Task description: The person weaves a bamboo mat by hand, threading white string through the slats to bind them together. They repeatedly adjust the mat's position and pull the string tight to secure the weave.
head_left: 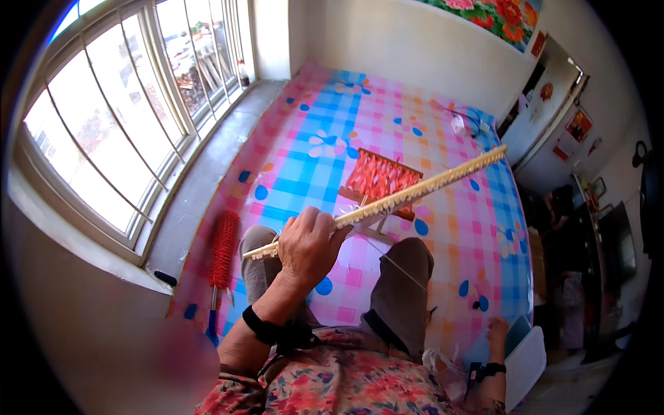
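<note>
My left hand [304, 249] is closed around a long pale wooden strip [429, 181], which slants up to the right above my knees. Small rounded bumps line the strip's edge. A thin white thread [394, 261] runs from its middle down toward my right knee. Beyond the strip stands a small folding stool [377, 174] with a red woven seat, partly covered by it. Low on the right, my right hand [496, 330] is at a pale blue and white plastic box [527, 366]; its fingers are too small and unclear to read.
I sit on a bed with a pink and blue checked cover [304, 187]. A red duster [223, 249] with a blue handle lies left of my legs, beside the window ledge [187, 200]. A clear plastic bag [443, 366] lies near the box. Cables [477, 121] rest at the far right.
</note>
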`<control>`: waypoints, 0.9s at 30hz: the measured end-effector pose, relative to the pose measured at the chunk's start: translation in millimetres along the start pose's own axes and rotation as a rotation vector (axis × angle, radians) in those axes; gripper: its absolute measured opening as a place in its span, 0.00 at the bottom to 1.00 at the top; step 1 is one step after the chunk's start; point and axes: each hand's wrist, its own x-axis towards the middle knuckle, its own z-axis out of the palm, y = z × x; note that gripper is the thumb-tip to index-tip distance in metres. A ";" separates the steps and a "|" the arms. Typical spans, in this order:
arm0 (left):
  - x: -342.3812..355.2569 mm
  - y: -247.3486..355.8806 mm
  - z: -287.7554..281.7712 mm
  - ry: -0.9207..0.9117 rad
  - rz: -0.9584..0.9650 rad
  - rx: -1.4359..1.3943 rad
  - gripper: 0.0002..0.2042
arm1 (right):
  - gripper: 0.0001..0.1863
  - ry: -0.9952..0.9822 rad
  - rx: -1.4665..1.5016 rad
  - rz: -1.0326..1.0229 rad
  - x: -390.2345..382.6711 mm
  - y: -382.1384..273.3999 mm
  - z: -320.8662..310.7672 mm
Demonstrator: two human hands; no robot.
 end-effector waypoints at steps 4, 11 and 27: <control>-21.8 5.7 7.1 -0.115 0.093 -0.023 0.14 | 0.13 0.070 -0.815 -0.592 -14.8 -26.2 41.5; -32.2 25.5 15.6 -0.201 0.217 -0.080 0.14 | 0.16 -0.508 0.195 -0.577 -125.9 -336.1 110.4; -29.0 32.2 14.7 -0.297 0.262 -0.128 0.11 | 0.07 -0.641 -0.002 -0.907 -136.8 -300.5 121.4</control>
